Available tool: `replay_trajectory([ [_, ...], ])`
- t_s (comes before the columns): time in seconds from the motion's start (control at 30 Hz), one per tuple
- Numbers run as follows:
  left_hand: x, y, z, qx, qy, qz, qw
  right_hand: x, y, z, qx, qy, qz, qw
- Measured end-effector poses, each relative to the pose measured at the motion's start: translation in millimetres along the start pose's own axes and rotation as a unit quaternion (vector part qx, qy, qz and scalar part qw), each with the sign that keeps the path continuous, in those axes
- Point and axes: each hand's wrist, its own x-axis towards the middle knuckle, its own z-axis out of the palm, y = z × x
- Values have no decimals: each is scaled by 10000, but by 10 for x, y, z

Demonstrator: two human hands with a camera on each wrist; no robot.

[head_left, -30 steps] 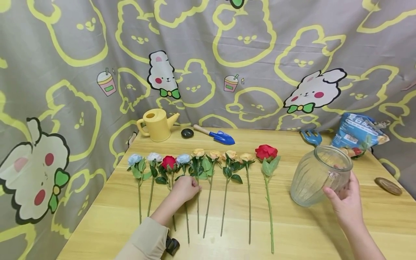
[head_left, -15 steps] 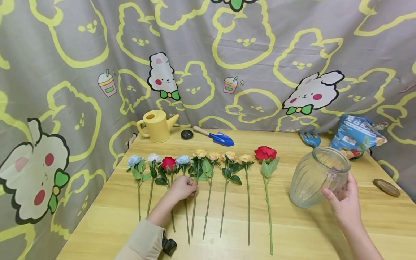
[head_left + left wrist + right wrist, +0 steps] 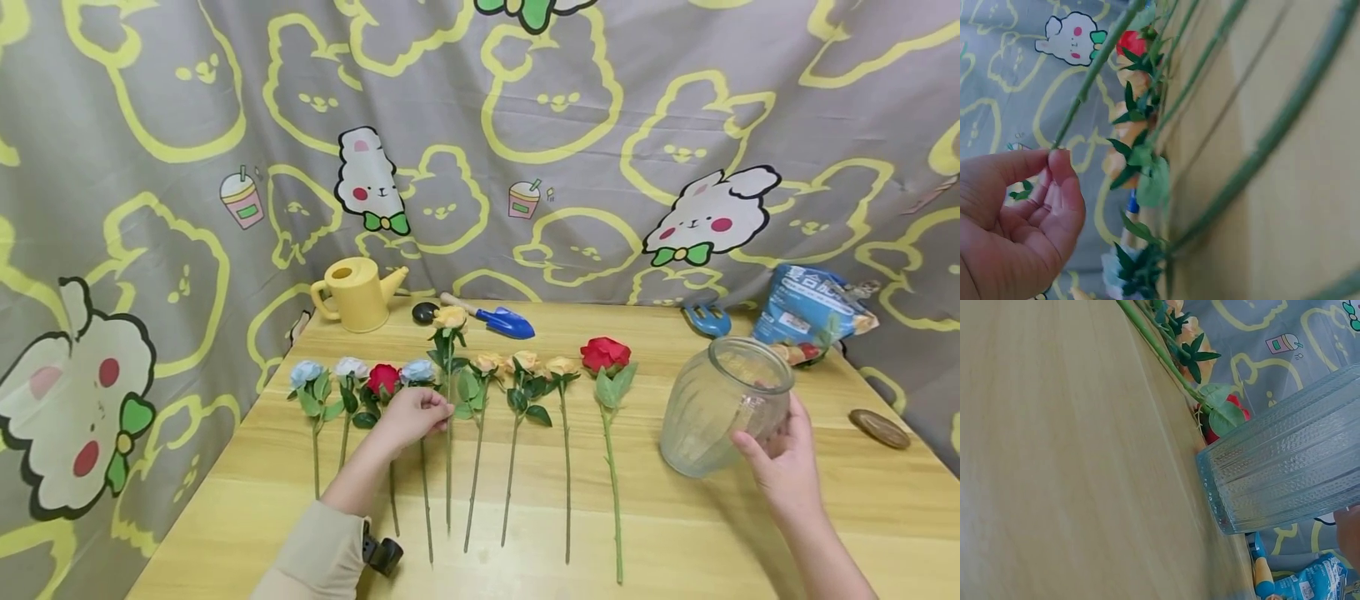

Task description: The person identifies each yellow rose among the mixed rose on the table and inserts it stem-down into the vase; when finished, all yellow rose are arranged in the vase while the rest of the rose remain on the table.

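Between thumb and fingertips, my left hand [image 3: 411, 421] pinches the stem of a yellow rose [image 3: 450, 317]; its bloom stands higher than the neighbouring ones. In the left wrist view the pinched stem [image 3: 1082, 94] slants up from the fingertips, apart from the tabletop. To its left lie a blue rose [image 3: 417, 372], a red rose [image 3: 384, 379], a white rose [image 3: 351, 367] and another blue rose [image 3: 307, 373]. Several yellow roses [image 3: 561, 367] and a large red rose [image 3: 606, 354] lie to its right. My right hand [image 3: 783, 471] grips a clear ribbed glass vase [image 3: 705, 417], tilted with its mouth up.
Along the back stand a yellow watering can [image 3: 360, 296], a black stone [image 3: 425, 313], a blue trowel [image 3: 506, 322], a blue hand fork [image 3: 707, 319] and a blue bag [image 3: 810, 304]. A brown oval piece [image 3: 879, 428] lies right of the vase. A patterned curtain [image 3: 465, 125] hangs behind.
The yellow rose in my left hand has risen and moved toward the back, its bloom now above the row. My right hand keeps holding the vase; the head view has shifted slightly.
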Motion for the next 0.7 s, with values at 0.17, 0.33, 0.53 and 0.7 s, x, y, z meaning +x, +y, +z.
replay_trajectory([
  [0.17, 40, 224, 29, 79, -202, 566, 9982, 3, 1, 1, -49, 11, -15, 10000],
  [0.33, 104, 462, 151, 188, -851, 1194, 9890, -15, -12, -17, -106, -9, -40, 9999],
  [0.53, 209, 851, 400, 406, -1317, 1744, 9750, -10, -21, -31, -105, -84, -133, 9998],
  [0.7, 288, 1226, 628, 323, -1389, 2200, 9650, -5, -8, -17, -62, -139, -113, 9998],
])
